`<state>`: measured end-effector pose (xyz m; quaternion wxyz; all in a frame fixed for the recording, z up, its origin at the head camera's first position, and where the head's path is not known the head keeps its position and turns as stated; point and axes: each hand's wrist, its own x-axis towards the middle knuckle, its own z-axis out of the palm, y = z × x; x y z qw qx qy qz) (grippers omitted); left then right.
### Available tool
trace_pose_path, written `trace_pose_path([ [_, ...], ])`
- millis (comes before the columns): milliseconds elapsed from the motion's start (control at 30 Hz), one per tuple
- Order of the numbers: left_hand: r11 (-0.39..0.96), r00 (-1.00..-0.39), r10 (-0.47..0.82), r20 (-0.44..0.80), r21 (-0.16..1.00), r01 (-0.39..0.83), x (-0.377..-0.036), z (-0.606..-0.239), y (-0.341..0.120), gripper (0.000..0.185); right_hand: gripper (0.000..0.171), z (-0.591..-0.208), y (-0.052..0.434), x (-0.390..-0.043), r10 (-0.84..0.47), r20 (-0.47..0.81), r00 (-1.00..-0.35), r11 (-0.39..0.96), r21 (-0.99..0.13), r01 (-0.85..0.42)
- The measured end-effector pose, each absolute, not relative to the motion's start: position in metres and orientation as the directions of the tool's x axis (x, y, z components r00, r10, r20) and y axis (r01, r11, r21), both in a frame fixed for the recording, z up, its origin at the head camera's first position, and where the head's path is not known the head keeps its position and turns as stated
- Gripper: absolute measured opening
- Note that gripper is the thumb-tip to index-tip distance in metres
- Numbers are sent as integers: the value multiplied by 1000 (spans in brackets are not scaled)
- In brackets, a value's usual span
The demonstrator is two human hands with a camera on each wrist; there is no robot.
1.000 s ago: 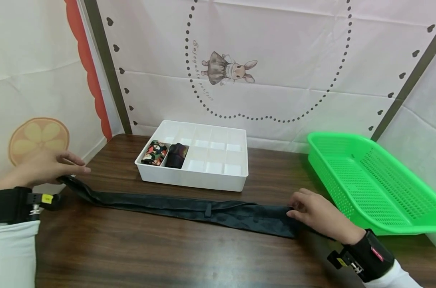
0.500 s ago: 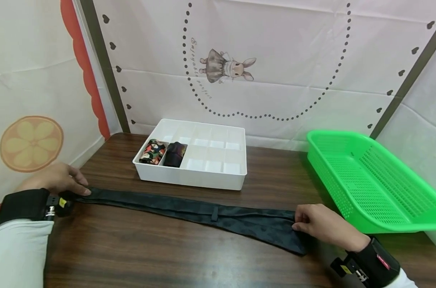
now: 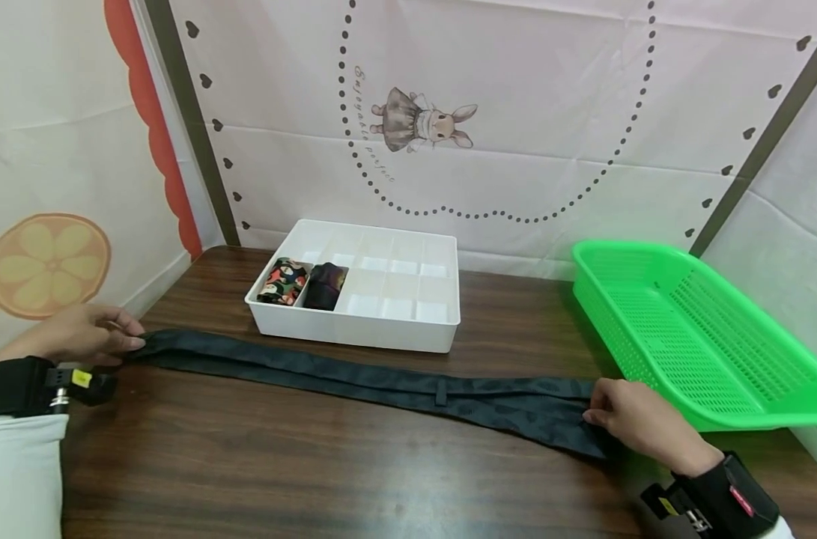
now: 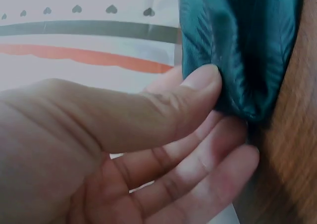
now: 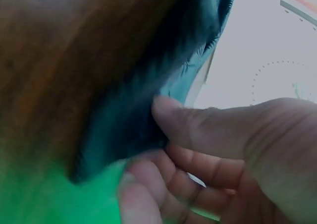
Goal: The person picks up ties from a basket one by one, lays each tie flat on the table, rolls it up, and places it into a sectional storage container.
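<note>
A dark necktie [image 3: 354, 380] stretches across the table between both hands, its underside with the small keeper loop facing up. At its left end, my left hand [image 3: 87, 333] pinches the fabric between thumb and fingers; the left wrist view shows the necktie [image 4: 233, 50] bent in a fold at the fingertips, teal in that light. My right hand [image 3: 647, 419] pinches the wide end near its tip. In the right wrist view the thumb lies on top of the necktie [image 5: 133, 120] and the pointed corner hangs past the fingers.
Behind the necktie stands a white divided box [image 3: 361, 329], with a colourful patterned roll [image 3: 284, 281] and a dark roll [image 3: 325, 286] in two front left compartments. A green plastic basket [image 3: 651, 374] sits at the right, close to my right hand. Patterned cloth walls [image 3: 543, 90] enclose the table [image 3: 300, 471].
The left hand lowered its end of the necktie, then drew it back left and up slightly. My right hand has shifted right with the wide end, leaving the necktie straighter.
</note>
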<state>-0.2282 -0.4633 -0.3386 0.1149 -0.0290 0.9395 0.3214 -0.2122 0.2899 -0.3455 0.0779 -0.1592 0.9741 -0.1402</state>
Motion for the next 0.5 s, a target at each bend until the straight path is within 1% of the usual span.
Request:
trace_pose_path([
  [67,787,-968,42,-249,605,-122,-228,-338,-463,21,17,-347,288,-211,-321,-20,-947,910,-283,-303],
  [133,786,-964,57,-259,607,-116,-228,-337,-462,25,20,-351,284,-210,-319,126,-939,906,-248,-341],
  [200,785,-958,79,-275,609,-110,-229,-334,-459,32,19,-354,280,-210,-330,263,-907,902,-195,-384],
  [267,788,-949,93,-301,605,-114,-230,-331,-457,38,18,-357,275,-212,-350,342,-872,903,-125,-411],
  [300,792,-945,96,-311,599,-117,-231,-329,-455,40,19,-358,273,-213,-365,345,-865,902,-98,-420],
  [400,816,-938,81,-338,562,-132,-230,-325,-452,52,26,-362,269,-219,-416,282,-865,897,-31,-441],
  [467,825,-937,58,-345,545,-150,-229,-324,-449,55,23,-364,268,-222,-434,245,-867,892,-15,-451],
  [500,828,-937,49,-346,539,-155,-229,-325,-448,53,19,-364,267,-224,-439,236,-867,891,-13,-455],
])
